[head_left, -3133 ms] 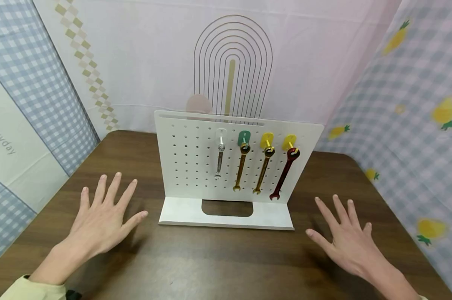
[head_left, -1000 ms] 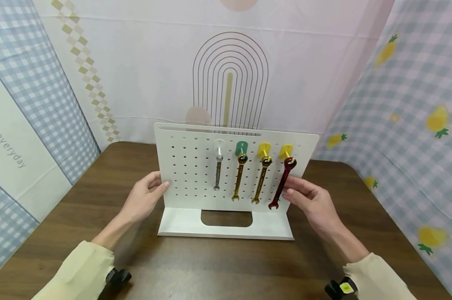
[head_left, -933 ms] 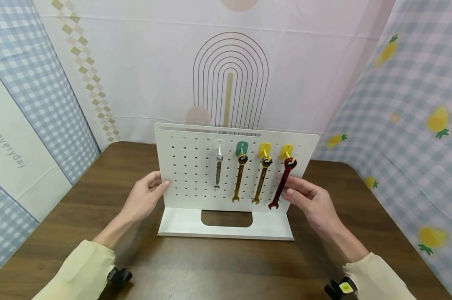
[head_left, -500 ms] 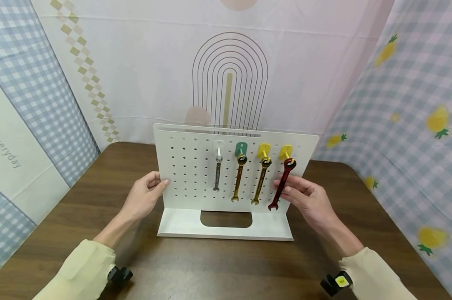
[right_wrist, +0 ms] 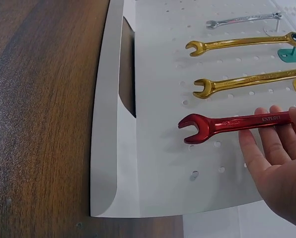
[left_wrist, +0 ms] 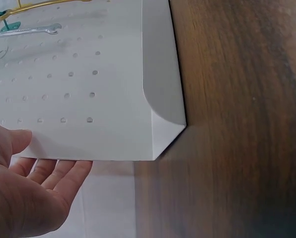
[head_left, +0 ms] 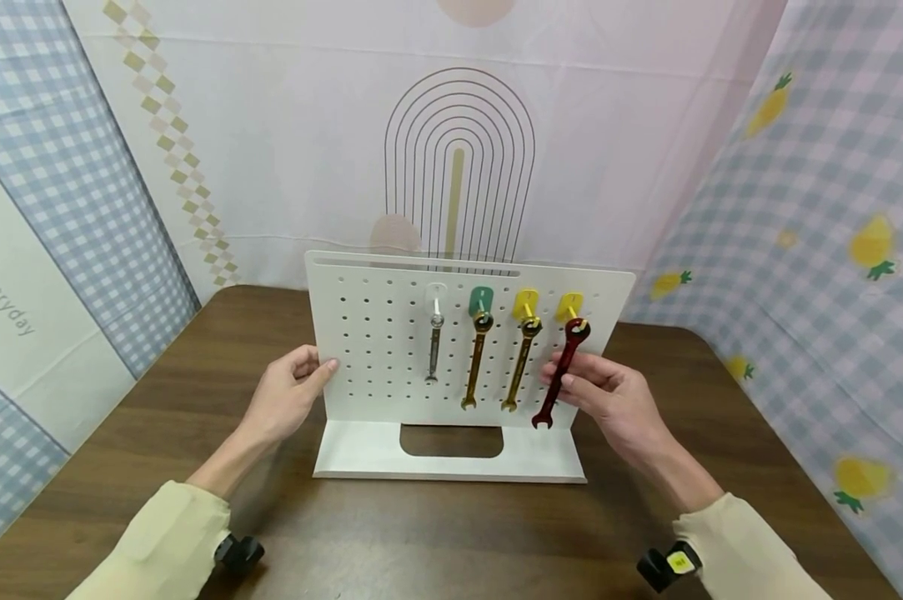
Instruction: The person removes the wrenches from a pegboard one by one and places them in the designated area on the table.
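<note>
A white pegboard stand (head_left: 376,333) stands upright on the brown table. My left hand (head_left: 282,400) grips its left edge, thumb on the front face and fingers behind, as the left wrist view (left_wrist: 34,188) bears out. My right hand (head_left: 624,408) pinches the shank of a red combination wrench (head_left: 559,383), thumb in front and fingers between wrench and board. The wrench's ring end is still around a yellow hook (head_left: 570,305), and its open jaw points down toward the base. In the right wrist view this red wrench (right_wrist: 227,124) stands off the board.
Left of the red wrench hang two gold wrenches (head_left: 522,367) (head_left: 477,362), on a yellow and a green hook (head_left: 481,300), and a small silver wrench (head_left: 434,350) on a clear hook. The stand's base has a cut-out slot. Printed cloth (head_left: 308,150) hangs behind and at both sides.
Both hands, earlier spread over the table, came in to the board. The right fingers slid behind the red wrench and took hold; its lower end has shifted slightly down and left.
</note>
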{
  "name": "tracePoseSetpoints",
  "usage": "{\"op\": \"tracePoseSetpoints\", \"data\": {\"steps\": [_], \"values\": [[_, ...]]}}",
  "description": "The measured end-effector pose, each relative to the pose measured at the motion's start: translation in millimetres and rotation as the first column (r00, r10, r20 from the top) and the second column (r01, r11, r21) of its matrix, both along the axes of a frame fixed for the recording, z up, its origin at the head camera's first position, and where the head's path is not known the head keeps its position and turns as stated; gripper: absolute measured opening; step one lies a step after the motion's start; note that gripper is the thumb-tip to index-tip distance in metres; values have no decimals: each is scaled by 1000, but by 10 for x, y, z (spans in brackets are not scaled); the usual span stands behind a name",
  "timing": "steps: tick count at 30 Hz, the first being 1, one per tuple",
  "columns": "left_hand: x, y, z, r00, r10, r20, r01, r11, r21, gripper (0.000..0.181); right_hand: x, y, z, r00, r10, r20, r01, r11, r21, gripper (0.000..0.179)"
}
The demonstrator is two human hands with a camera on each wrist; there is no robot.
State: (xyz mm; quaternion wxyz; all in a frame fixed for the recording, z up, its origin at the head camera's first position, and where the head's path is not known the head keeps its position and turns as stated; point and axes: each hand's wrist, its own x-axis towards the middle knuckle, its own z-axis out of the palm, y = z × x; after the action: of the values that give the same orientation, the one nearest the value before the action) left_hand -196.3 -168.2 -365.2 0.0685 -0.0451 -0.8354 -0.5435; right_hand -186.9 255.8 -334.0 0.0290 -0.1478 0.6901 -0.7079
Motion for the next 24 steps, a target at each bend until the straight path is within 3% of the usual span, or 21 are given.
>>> {"op": "tracePoseSetpoints", "data": {"steps": [9, 24], "values": [[6, 3, -11, 1000, 6, 2, -6, 1000, -1, 26, -33, -26, 4, 1000, -12, 7, 12, 999, -32, 22], [10, 2, -38, 1000, 10, -13, -9, 1000, 10, 25, 116, -45, 106, 996, -70, 58, 69, 997, 20, 32]]}}
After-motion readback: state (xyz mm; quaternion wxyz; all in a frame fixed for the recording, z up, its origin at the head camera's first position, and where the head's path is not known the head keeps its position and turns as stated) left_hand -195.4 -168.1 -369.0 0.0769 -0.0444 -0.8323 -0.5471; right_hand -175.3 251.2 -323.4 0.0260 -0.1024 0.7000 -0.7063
